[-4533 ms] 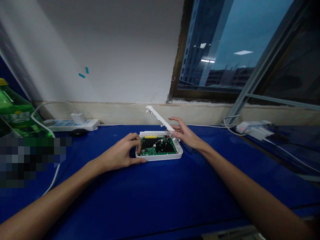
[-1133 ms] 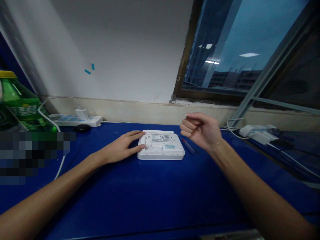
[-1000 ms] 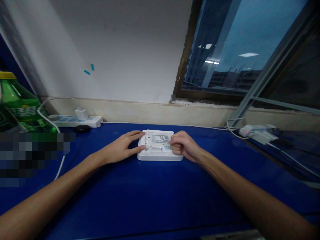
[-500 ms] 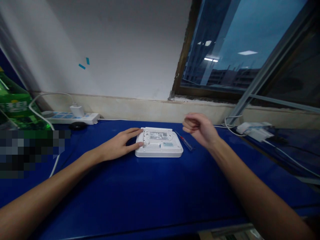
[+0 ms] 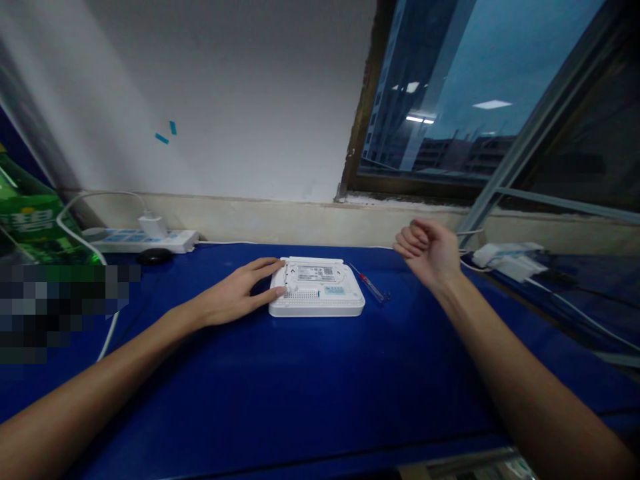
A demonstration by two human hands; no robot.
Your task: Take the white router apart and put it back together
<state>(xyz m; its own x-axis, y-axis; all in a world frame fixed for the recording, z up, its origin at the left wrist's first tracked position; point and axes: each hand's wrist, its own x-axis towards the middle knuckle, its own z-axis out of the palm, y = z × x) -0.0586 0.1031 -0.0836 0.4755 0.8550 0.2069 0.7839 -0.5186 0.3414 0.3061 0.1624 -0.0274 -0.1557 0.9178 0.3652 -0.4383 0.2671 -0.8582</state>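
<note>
A white router (image 5: 316,310) lies on the blue table with its vented, labelled underside up. A narrow white strip runs along its back edge. My left hand (image 5: 247,287) rests against its left end, thumb and fingers stretched out and spread over the edge. To the right of the router lies a small screwdriver (image 5: 369,285) with a red collar and a clear handle. Above the table, farther right, my right hand (image 5: 431,252) is raised with its fingers curled in. Whether anything is inside those fingers is hidden. Tiny dark bits (image 5: 387,296) lie beside the screwdriver's handle.
At the back left stand a power strip (image 5: 187,241) with a plugged-in white charger (image 5: 153,227), a round black object (image 5: 155,257) and a green bottle (image 5: 35,220). White adapters (image 5: 510,260) with cables lie at the right, near a metal frame (image 5: 500,180) and the window.
My right hand has moved right, away from the router and screwdriver, its fingers still curled. My left hand stays on the router's left end. The view has shifted slightly.
</note>
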